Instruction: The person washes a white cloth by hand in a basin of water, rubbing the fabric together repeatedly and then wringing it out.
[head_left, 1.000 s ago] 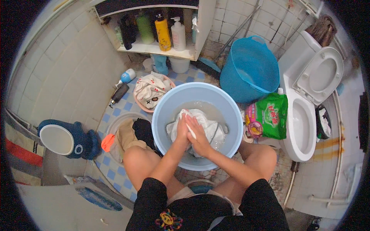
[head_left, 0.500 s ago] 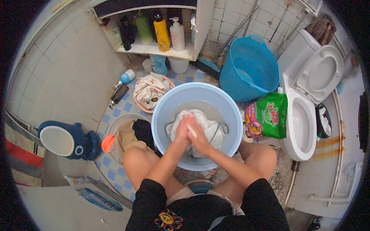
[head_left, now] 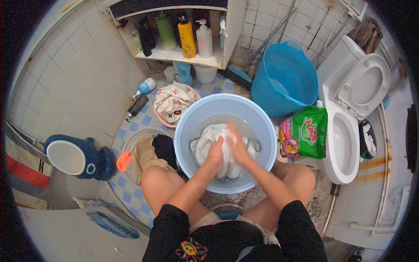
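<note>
A light blue basin [head_left: 182,163] of cloudy water stands between my knees. In it lies a wet white garment [head_left: 208,139] with dark trim, bunched up and partly under water. My left hand [head_left: 215,150] grips a fold of this garment from the left side. Facing it across the bunched cloth, my right hand [head_left: 237,144] presses and holds the fabric from the right. Its fingertips are smeared by motion. Some of the cloth between the palms is hidden by the hands.
At the left is a tub [head_left: 131,139] with beige and black clothes; beyond it, a pink basin [head_left: 197,94] of white clothes. A tall blue bucket [head_left: 283,78], green detergent pouch [head_left: 310,131] and toilet [head_left: 342,148] stand right. A bottle shelf [head_left: 198,59] is at the back.
My hands were pressed together over the garment; now they are farther apart, with bunched cloth showing between them. The left hand has shifted slightly right and the right hand has moved right.
</note>
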`<state>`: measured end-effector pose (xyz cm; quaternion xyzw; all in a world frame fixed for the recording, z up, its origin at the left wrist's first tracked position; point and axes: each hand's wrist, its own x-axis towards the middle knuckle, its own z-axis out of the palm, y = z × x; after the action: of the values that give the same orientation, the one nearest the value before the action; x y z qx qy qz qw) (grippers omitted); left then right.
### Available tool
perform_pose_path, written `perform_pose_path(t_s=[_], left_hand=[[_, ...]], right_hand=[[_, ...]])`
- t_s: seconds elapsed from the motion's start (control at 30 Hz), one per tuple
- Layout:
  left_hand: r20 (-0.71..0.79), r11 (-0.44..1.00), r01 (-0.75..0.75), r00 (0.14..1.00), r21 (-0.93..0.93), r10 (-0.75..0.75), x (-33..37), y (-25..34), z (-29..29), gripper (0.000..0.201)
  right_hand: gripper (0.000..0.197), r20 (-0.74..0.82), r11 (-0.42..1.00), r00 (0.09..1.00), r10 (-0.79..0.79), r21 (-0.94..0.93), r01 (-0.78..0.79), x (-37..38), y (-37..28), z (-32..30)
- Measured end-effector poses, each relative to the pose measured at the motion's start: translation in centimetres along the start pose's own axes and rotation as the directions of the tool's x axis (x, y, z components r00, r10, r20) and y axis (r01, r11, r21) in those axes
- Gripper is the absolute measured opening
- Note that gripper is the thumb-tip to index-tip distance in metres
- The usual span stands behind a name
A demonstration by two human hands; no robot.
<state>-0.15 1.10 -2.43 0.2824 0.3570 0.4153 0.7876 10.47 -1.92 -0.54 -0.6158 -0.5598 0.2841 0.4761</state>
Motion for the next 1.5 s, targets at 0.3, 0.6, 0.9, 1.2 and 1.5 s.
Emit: perform_pose_path(t_s=[0.3,0.6,0.9,1.2,1.5], left_hand=[[-0.072,0.92,-0.14,0.981,0.366,0.178,-0.9,7.0,1.2,0.034],[0.016,0.901,-0.305,0.949,0.308,0.315,2.1,4.2,0.7,0.033],[0.024,0.869,-0.067,0.998,0.489,0.064,-2.4,0.8,3.3,0.045],[0.128,0.999,-0.053,0.99,-0.004,0.053,-0.7,0.5,1.5,0.046],[-0.081,1.0,0.016,0.997,-0.015,-0.017,-0.9,3.3,0.9,0.052]], right_hand=[[0.039,0.401,0.643,0.869,0.291,0.59,-0.488,2.9,-0.4,-6.7],[0.041,-0.006,0.99,0.992,-0.122,0.072,0.122,-0.4,-4.4,-0.8],[0.049,-0.082,0.93,0.969,0.234,0.31,-0.198,2.0,-0.5,-3.0],[0.051,0.052,0.987,0.992,-0.119,0.112,0.113,0.4,-0.4,-0.6],[0.048,0.211,0.969,0.958,-0.193,-0.114,0.22,-3.6,-6.0,1.6]])
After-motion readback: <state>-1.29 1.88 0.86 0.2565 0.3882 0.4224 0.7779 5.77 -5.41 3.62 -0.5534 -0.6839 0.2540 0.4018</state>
